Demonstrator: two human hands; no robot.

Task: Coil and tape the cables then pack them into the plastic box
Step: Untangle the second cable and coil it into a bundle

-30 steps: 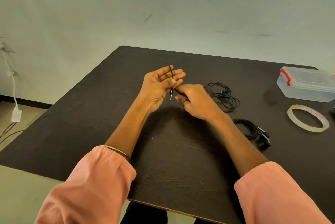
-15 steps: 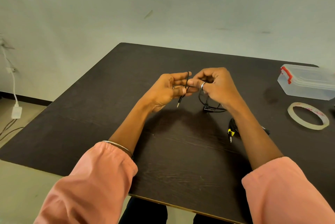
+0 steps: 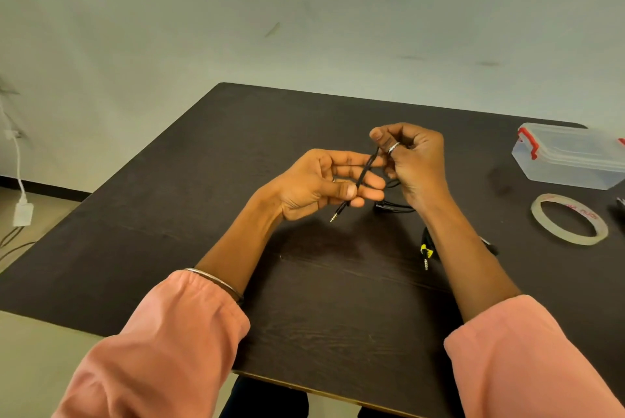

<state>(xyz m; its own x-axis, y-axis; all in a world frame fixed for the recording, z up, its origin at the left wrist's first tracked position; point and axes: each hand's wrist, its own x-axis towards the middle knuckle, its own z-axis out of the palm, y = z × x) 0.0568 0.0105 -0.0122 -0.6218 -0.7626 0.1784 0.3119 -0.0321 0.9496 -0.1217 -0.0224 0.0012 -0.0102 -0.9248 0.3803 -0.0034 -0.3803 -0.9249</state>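
My left hand (image 3: 318, 184) pinches a thin black earphone cable (image 3: 363, 174) between thumb and fingers, its jack plug (image 3: 336, 214) hanging below. My right hand (image 3: 411, 164) grips the same cable a little higher and to the right, fingers curled round it. The rest of that cable trails down to the dark table (image 3: 203, 214) under my right wrist. A second black cable (image 3: 426, 250) with a yellow-marked plug lies on the table, mostly hidden by my right forearm. The clear plastic box (image 3: 571, 160) with red latches stands lidded at the far right. A tape roll (image 3: 570, 218) lies in front of it.
A pale wall runs behind the table. A white charger and wires (image 3: 22, 211) hang at the left, off the table. A dark object (image 3: 620, 203) shows at the right frame edge beyond the tape roll.
My right hand has lifted from the table up beside my left fingers, drawing the cable up with it. My left hand has turned and closed its thumb onto the cable.
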